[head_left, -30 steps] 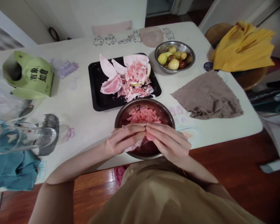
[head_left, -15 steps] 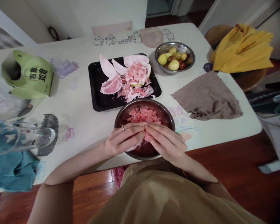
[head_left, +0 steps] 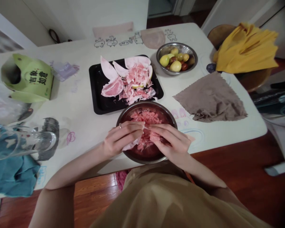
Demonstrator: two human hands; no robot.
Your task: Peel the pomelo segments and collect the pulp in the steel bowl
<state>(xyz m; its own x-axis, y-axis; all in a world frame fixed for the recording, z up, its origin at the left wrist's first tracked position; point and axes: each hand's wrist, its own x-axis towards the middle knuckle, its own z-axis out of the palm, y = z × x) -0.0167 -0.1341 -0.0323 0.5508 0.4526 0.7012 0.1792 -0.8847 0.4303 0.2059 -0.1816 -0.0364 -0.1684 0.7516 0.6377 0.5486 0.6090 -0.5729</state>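
Observation:
Over a steel bowl at the table's near edge, my left hand and my right hand both grip one pink pomelo segment. The fingertips of the two hands meet above it, and a pale strip of membrane hangs under the left fingers. More peeled pink flesh lies in the far part of the bowl. Just behind the bowl, a black tray carries a heap of pomelo rind and membrane.
A smaller steel bowl of green and red fruits stands at the back right. A brown cloth lies to the right. On the left are a green carton, a glass lying on its side and a teal cloth. A yellow cloth covers a chair.
My hands have drawn slightly apart and opened the segment, so more pink flesh shows between them. The bowl and tray have not moved.

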